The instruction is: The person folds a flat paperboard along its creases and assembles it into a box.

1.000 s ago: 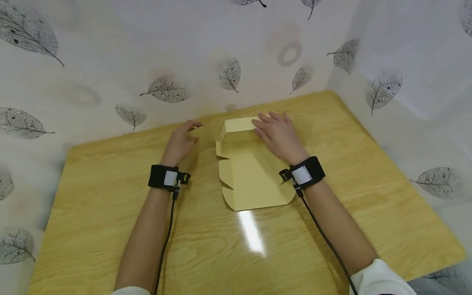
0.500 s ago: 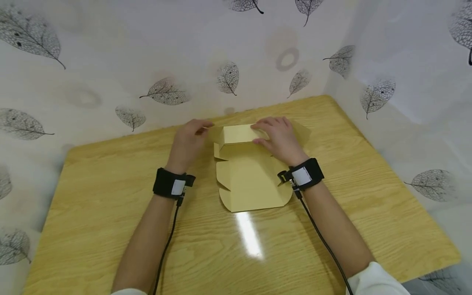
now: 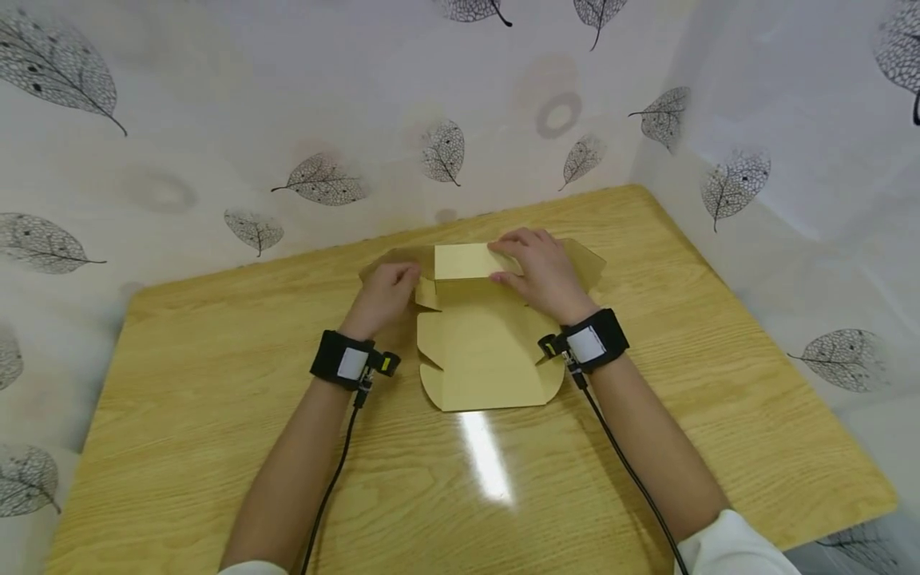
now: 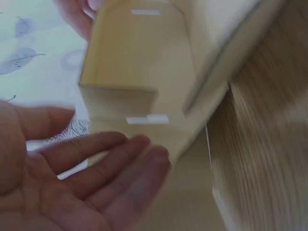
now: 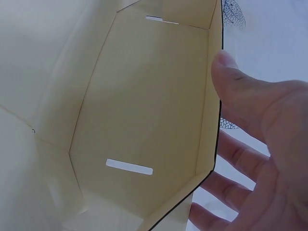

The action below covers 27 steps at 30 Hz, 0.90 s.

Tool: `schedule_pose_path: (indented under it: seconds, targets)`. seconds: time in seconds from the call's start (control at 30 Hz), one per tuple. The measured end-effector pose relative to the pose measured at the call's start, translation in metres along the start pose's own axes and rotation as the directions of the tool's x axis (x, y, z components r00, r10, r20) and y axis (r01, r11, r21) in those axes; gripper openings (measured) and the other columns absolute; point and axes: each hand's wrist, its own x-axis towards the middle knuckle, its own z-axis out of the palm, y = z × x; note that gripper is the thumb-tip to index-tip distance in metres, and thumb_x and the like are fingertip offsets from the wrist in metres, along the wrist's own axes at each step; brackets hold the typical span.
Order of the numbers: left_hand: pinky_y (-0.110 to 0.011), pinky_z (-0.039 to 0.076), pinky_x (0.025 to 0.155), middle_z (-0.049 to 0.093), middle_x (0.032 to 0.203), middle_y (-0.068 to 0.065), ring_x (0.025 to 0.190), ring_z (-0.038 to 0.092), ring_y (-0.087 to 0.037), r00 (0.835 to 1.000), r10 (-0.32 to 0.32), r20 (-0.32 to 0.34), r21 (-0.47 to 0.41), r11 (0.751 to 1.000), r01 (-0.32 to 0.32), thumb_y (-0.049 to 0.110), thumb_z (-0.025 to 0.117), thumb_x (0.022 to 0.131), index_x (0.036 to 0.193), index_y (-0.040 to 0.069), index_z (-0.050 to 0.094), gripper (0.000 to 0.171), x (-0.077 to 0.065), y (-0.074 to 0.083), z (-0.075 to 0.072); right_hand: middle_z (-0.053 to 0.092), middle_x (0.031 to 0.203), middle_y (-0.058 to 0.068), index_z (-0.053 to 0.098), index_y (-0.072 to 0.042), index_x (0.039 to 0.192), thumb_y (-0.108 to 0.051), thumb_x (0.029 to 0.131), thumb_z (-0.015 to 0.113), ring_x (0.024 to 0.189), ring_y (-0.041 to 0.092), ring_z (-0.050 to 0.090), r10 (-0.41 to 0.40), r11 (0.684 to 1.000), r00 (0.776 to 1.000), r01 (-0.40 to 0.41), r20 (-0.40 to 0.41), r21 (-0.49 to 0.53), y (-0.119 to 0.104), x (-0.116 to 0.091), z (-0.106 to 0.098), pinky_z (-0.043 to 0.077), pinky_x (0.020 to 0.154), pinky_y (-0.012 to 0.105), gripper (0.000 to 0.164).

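A part-folded cardboard box [image 3: 492, 343] lies on the table, its far end folded up into a raised panel [image 3: 463, 262]. My right hand [image 3: 542, 271] grips the right part of that panel. In the right wrist view the thumb [image 5: 228, 72] lies at the panel's edge and the fingers are behind it. My left hand [image 3: 386, 294] is beside the left far flap [image 3: 413, 256]. In the left wrist view its fingers [image 4: 103, 171] are extended, the thumb apart; whether they touch the cardboard I cannot tell. A narrow slot [image 5: 129, 166] shows in the raised part.
The wooden table [image 3: 216, 399] meets a leaf-patterned wall [image 3: 395, 96] at the back and right. Side flaps [image 3: 431, 337] spread from the box's base. A cable [image 3: 332, 479] runs from each wrist camera along the forearm.
The raised panel has tilted up and toward me, held by my right hand. My left hand has come back from the far left flap, down and rightward, toward the box's left side.
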Motion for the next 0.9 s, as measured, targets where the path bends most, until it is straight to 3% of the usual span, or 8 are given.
schedule_pose_path:
  seconds: [0.07, 0.1, 0.17, 0.27, 0.33, 0.4, 0.8, 0.9]
  targets:
    - [-0.029, 0.034, 0.055, 0.042, 0.067, -0.004, 0.055, 0.032, -0.017, 0.999, -0.046, -0.013, 0.011, 0.999, 0.046, 0.023, 0.04, 0.114, 0.075, 0.005, 0.049, 0.044, 0.002, -0.004, 0.001, 0.063, 0.145, 0.016, 0.065, -0.01, 0.143, -0.031, 0.097, 0.077, 0.135, 0.039, 0.053, -0.002, 1.0, 1.0, 0.002, -0.004, -0.003, 0.0, 0.0, 0.0, 0.042, 0.116, 0.058, 0.053]
    - [-0.028, 0.032, 0.054, 0.035, 0.065, -0.003, 0.055, 0.033, -0.016, 0.998, -0.063, -0.013, 0.01, 0.998, 0.064, 0.022, 0.039, 0.114, 0.072, 0.008, 0.04, 0.044, 0.003, -0.005, 0.002, 0.063, 0.145, 0.016, 0.065, -0.01, 0.143, -0.031, 0.097, 0.077, 0.135, 0.039, 0.053, -0.003, 1.0, 1.0, 0.003, -0.009, -0.004, 0.001, 0.0, 0.001, 0.042, 0.116, 0.058, 0.053]
    - [-0.027, 0.039, 0.057, 0.043, 0.068, -0.004, 0.06, 0.042, -0.016, 0.997, -0.077, -0.005, -0.027, 0.997, 0.077, 0.021, 0.039, 0.114, 0.074, 0.006, 0.049, 0.043, 0.005, -0.007, 0.004, 0.063, 0.143, 0.016, 0.065, -0.01, 0.143, -0.031, 0.097, 0.077, 0.133, 0.04, 0.054, -0.007, 1.0, 1.0, 0.007, -0.017, -0.005, 0.001, 0.0, 0.002, 0.043, 0.114, 0.058, 0.052]
    - [-0.034, 0.061, 0.08, 0.068, 0.098, -0.02, 0.086, 0.067, -0.029, 0.996, -0.079, 0.033, -0.178, 0.98, 0.084, 0.017, 0.04, 0.114, 0.109, -0.007, 0.069, 0.038, 0.008, -0.007, 0.009, 0.064, 0.143, 0.016, 0.065, -0.01, 0.142, -0.031, 0.097, 0.076, 0.133, 0.04, 0.055, -0.01, 1.0, 1.0, 0.009, -0.02, -0.009, 0.0, -0.001, 0.003, 0.044, 0.114, 0.058, 0.052]
    - [-0.042, 0.06, 0.102, 0.068, 0.129, -0.028, 0.114, 0.07, -0.038, 0.995, -0.073, 0.063, -0.259, 0.962, 0.086, 0.015, 0.04, 0.114, 0.136, -0.01, 0.063, 0.04, 0.009, -0.006, 0.011, 0.063, 0.144, 0.016, 0.065, -0.01, 0.143, -0.032, 0.097, 0.076, 0.134, 0.039, 0.054, -0.006, 1.0, 1.0, 0.006, -0.011, -0.01, 0.0, -0.001, 0.003, 0.043, 0.115, 0.058, 0.052]
    - [-0.048, 0.056, 0.109, 0.061, 0.143, -0.031, 0.129, 0.065, -0.043, 0.993, -0.067, 0.097, -0.304, 0.948, 0.094, 0.014, 0.039, 0.115, 0.146, -0.011, 0.054, 0.043, 0.01, -0.004, 0.012, 0.062, 0.146, 0.017, 0.064, -0.011, 0.145, -0.033, 0.097, 0.075, 0.136, 0.039, 0.053, -0.002, 1.0, 1.0, 0.002, 0.004, -0.014, -0.001, -0.001, 0.001, 0.042, 0.117, 0.059, 0.053]
    - [-0.049, 0.053, 0.113, 0.06, 0.146, -0.028, 0.132, 0.063, -0.041, 0.994, -0.018, 0.11, -0.217, 0.975, 0.042, 0.014, 0.04, 0.114, 0.147, -0.008, 0.055, 0.042, 0.011, -0.003, 0.014, 0.059, 0.151, 0.018, 0.061, -0.012, 0.147, -0.033, 0.1, 0.071, 0.139, 0.04, 0.051, -0.017, 0.999, 0.999, 0.018, 0.028, -0.044, 0.0, 0.002, 0.0, 0.038, 0.122, 0.058, 0.052]
    - [-0.049, 0.049, 0.117, 0.058, 0.151, -0.025, 0.137, 0.06, -0.038, 0.992, -0.018, 0.124, -0.132, 0.991, 0.034, 0.018, 0.04, 0.115, 0.15, -0.006, 0.053, 0.044, 0.009, -0.002, 0.009, 0.06, 0.149, 0.018, 0.062, -0.011, 0.146, -0.033, 0.099, 0.073, 0.138, 0.041, 0.052, -0.017, 0.999, 1.0, 0.018, 0.019, -0.044, -0.001, 0.002, 0.001, 0.039, 0.12, 0.059, 0.053]
